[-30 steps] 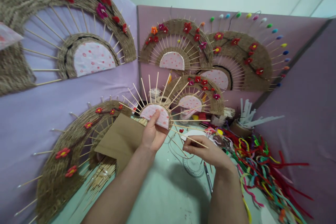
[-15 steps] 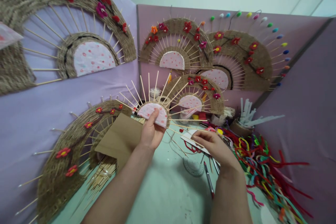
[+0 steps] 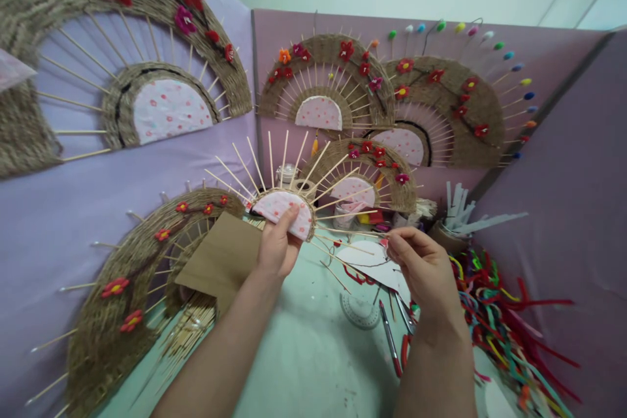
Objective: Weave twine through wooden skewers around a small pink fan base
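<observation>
In my left hand is a small half-round fan frame, the thumb pressed on its pink-dotted white cloth face. Thin wooden sticks fan out from its curved edge, with brown twine wound close around that edge. My right hand is closed in a pinch at the right of the frame. From its fingertips a thin length of twine runs back to the fan's lower right edge, among the sticks. White card pieces lie on the table below, partly behind the right hand.
Finished twine fans with red flowers line the purple panels. On the table are brown cardboard, a bundle of sticks, a protractor and a pen. Coloured pipe cleaners heap at right, near a tub of white strips.
My right hand has moved right and slightly up, away from the sticks, drawing the twine out straighter. The left hand and fan have shifted slightly left.
</observation>
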A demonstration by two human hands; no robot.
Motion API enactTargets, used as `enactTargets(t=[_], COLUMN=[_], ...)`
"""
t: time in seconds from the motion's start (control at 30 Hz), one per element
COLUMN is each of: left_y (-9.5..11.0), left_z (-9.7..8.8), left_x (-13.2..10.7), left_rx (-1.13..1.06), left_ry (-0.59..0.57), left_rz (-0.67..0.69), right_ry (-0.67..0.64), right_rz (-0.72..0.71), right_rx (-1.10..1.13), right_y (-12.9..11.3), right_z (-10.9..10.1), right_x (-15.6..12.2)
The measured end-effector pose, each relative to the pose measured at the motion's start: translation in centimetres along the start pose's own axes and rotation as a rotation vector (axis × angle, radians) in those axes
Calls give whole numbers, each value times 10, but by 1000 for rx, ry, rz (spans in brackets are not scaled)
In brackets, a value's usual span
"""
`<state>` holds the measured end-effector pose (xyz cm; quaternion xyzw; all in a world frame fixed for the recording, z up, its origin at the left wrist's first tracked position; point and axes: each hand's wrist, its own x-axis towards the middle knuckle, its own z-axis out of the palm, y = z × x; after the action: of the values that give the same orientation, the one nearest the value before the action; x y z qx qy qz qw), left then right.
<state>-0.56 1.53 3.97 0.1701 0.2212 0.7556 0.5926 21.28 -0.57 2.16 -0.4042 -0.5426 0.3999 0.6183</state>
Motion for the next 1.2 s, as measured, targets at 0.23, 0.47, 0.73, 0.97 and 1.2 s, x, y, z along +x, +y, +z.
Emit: enactTargets(t=[0.23,0.47,0.73,0.97,1.2], left_y=[5,11,5,1,-3], left_z=[2,4,12,10,12], left_x=[1,0,-8,-6,-8], left_rx=[-103,-162,-269,-270,-276], left_ry=[38,63,106,121,98], left_rz=[-64,-140,-159,-174,-125], right_ry=[-93,-310,-863,-907,-410], right_rz=[53,156,100,52,-20], right_rx=[-74,-248,-426,-451,-91], right_y=[1,1,2,3,18], right_z=[1,11,62,74,77], right_x=[2,3,-5,-7,-2])
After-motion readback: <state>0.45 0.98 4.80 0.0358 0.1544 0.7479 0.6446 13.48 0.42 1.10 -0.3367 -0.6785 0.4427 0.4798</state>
